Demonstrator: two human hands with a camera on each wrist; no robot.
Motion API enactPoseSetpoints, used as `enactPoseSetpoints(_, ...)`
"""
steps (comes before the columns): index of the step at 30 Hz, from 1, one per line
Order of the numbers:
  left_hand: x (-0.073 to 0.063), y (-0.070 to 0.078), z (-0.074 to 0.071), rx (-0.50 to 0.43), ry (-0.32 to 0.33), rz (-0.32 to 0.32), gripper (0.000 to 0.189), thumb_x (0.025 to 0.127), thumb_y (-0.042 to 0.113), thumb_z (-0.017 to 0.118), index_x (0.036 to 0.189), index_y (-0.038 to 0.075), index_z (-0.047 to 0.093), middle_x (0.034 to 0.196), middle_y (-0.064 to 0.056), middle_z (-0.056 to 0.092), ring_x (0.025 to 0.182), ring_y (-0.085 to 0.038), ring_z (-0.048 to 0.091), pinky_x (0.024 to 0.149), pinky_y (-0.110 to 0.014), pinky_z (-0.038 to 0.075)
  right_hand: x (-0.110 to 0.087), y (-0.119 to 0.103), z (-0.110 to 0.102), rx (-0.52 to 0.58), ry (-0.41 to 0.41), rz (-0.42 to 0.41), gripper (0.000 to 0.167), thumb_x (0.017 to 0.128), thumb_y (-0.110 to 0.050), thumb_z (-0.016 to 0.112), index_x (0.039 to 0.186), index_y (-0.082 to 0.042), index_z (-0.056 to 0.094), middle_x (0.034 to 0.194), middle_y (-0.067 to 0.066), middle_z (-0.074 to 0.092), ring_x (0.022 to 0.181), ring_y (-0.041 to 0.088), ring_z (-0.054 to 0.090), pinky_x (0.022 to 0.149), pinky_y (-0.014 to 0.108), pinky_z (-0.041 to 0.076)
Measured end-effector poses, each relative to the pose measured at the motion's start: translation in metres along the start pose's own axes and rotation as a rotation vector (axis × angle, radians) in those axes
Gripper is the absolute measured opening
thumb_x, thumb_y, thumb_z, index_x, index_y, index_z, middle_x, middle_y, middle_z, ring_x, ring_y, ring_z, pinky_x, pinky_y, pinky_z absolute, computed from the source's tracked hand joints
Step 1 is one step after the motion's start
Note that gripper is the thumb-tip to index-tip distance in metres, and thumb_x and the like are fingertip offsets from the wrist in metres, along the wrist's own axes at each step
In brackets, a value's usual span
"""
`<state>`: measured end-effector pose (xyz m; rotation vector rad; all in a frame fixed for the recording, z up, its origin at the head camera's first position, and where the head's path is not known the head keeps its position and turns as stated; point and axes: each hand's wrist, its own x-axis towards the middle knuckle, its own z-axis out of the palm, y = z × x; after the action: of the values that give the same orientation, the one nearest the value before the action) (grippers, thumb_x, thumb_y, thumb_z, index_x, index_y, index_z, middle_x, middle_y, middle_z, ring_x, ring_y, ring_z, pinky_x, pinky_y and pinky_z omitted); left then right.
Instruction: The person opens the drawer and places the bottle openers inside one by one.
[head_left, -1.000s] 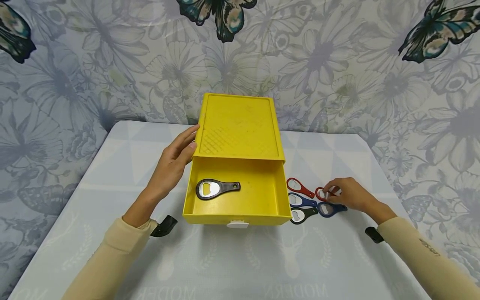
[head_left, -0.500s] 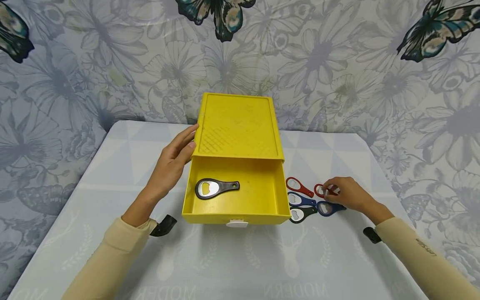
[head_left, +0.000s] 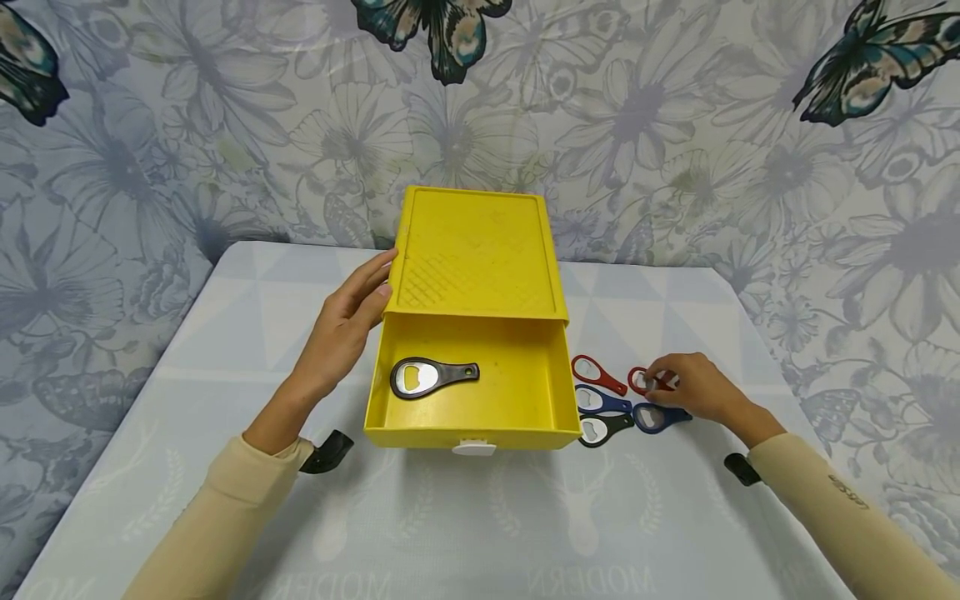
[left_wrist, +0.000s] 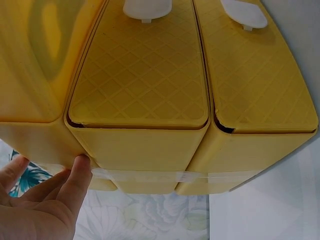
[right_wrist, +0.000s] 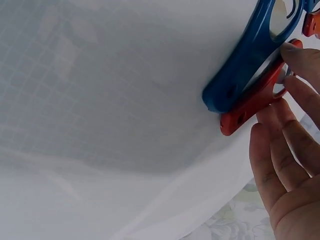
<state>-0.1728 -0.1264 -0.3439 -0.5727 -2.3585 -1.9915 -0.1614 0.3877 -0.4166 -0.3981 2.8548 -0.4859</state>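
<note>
My left hand (head_left: pixel 337 342) rests its straight fingers against the left side of a yellow drawer unit (head_left: pixel 480 250). The top drawer (head_left: pixel 517 367) is pulled out, and a black bottle opener (head_left: pixel 450 373) lies inside it on the left. To the right of the unit, thumb and index finger of my right hand (head_left: pixel 701 387) pinch a red bottle opener (right_wrist: pixel 250 107) at its ring end. A blue bottle opener (right_wrist: pixel 240 65) lies right beside it. The head view has part of the red opener hidden behind the fingers.
Beside the drawer lie another red opener (head_left: pixel 600 375), a blue opener (head_left: pixel 603 400) and a black opener (head_left: pixel 606 428). Lower drawers (left_wrist: pixel 140 75) with white handles show in the left wrist view. A flowered wall (head_left: pixel 645 150) stands behind the table (head_left: pixel 420 533).
The head view has shifted very slightly. Both hands keep their places, the left at the unit and the right on the red bottle opener.
</note>
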Motion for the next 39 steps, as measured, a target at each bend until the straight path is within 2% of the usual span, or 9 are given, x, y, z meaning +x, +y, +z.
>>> enactPoseSetpoints(6,0.000,0.000,0.000,-0.004,-0.003,0.000,0.048,0.109,0.030,0.041,0.157,0.031,0.034,0.160,-0.002,0.037,0.144,-0.023,0.042,0.117,-0.051,0.038,-0.001,-0.003,-0.005,-0.017,0.036,-0.021,0.021,0.082,-0.019,0.083,0.100,-0.011,0.077,0.093,0.004,0.073,0.082,0.019,0.065,0.068,0.030,0.055)
enactPoseSetpoints(15,0.000,-0.001,0.000,-0.008,-0.006,0.006,0.048,0.109,0.030,0.041,0.157,0.032,0.034,0.160,-0.002,0.037,0.143,-0.023,0.042,0.117,-0.052,0.037,-0.002,-0.016,-0.024,-0.053,0.165,-0.085,0.020,0.078,-0.014,0.086,0.095,-0.010,0.076,0.094,0.006,0.073,0.078,0.017,0.066,0.067,0.032,0.059)
enactPoseSetpoints(19,0.000,-0.001,0.000,-0.018,-0.009,0.013,0.048,0.109,0.029,0.041,0.157,0.031,0.034,0.160,-0.001,0.038,0.143,-0.023,0.043,0.117,-0.052,0.038,-0.003,-0.030,-0.036,-0.064,0.204,-0.112,0.020,0.077,-0.016,0.087,0.094,-0.012,0.076,0.096,0.005,0.073,0.080,0.018,0.067,0.069,0.037,0.061)
enactPoseSetpoints(30,-0.001,-0.002,0.000,-0.020,-0.002,0.013,0.048,0.109,0.028,0.041,0.157,0.030,0.034,0.159,-0.002,0.038,0.143,-0.023,0.043,0.117,-0.051,0.038,-0.001,-0.070,-0.064,-0.093,0.264,-0.223,0.020,0.076,-0.016,0.088,0.090,-0.017,0.074,0.092,-0.003,0.071,0.079,0.014,0.065,0.067,0.023,0.058)
enactPoseSetpoints(39,0.000,-0.002,0.000,-0.025,-0.011,0.015,0.048,0.109,0.030,0.041,0.157,0.032,0.034,0.159,-0.001,0.038,0.144,-0.022,0.042,0.116,-0.052,0.038,-0.003,-0.100,-0.080,-0.087,0.299,-0.318,0.024,0.073,-0.016,0.090,0.090,-0.021,0.073,0.093,-0.009,0.070,0.076,0.009,0.062,0.062,0.020,0.056)
